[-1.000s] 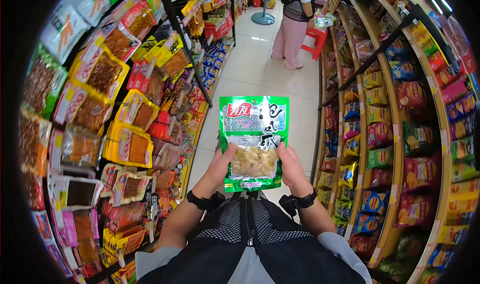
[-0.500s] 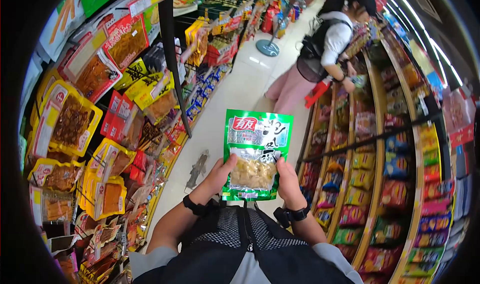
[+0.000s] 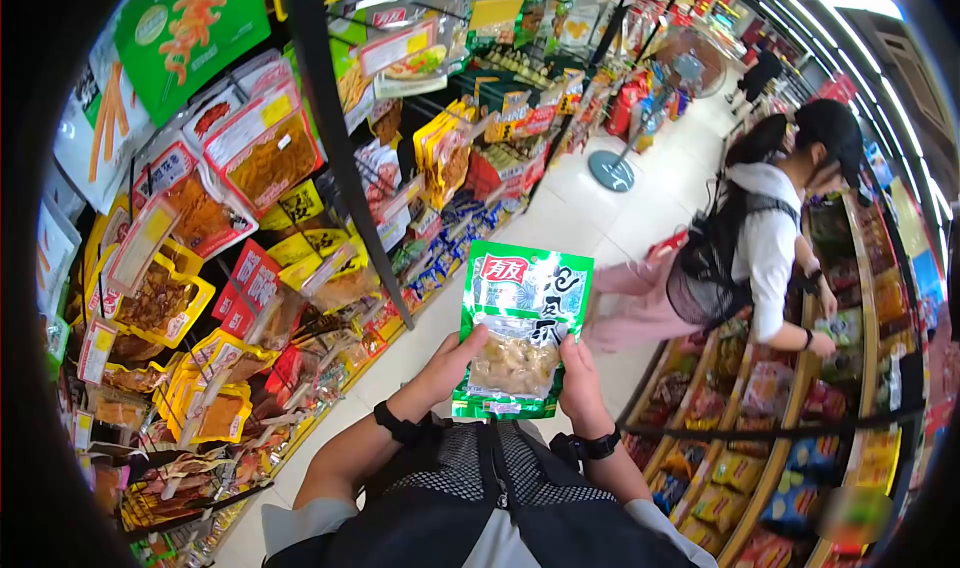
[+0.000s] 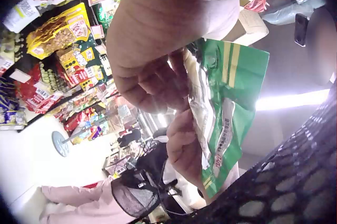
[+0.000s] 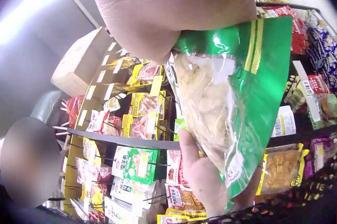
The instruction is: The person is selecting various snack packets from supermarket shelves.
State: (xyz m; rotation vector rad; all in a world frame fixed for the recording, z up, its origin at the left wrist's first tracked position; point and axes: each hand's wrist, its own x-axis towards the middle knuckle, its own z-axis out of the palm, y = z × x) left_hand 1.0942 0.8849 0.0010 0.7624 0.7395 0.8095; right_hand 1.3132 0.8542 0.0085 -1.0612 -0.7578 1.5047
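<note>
A green snack bag point(image 3: 520, 363) with a clear window showing pale pieces is held upright in front of the chest. The left hand point(image 3: 450, 366) grips its left edge, thumb on the front, and the right hand point(image 3: 582, 376) grips the right edge likewise. In the left wrist view the bag point(image 4: 231, 103) appears side-on, with the left hand's point(image 4: 158, 40) fingers curled behind it. The right wrist view has the bag point(image 5: 210, 98) below the right hand point(image 5: 179, 8); that hand's fingertips are hidden.
Hanging snack packs point(image 3: 230, 408) fill the rack at left. Shelves of bagged chips point(image 3: 735, 468) line the right. A person in pink trousers point(image 3: 650, 308) stands at the right shelves, reaching to them. A round grey stand base point(image 3: 611, 172) is on the aisle floor point(image 3: 560, 218).
The head view has swung, and the person in pink trousers now appears nearer and further right. Both hands keep hold of the bag, which sits slightly lower in view.
</note>
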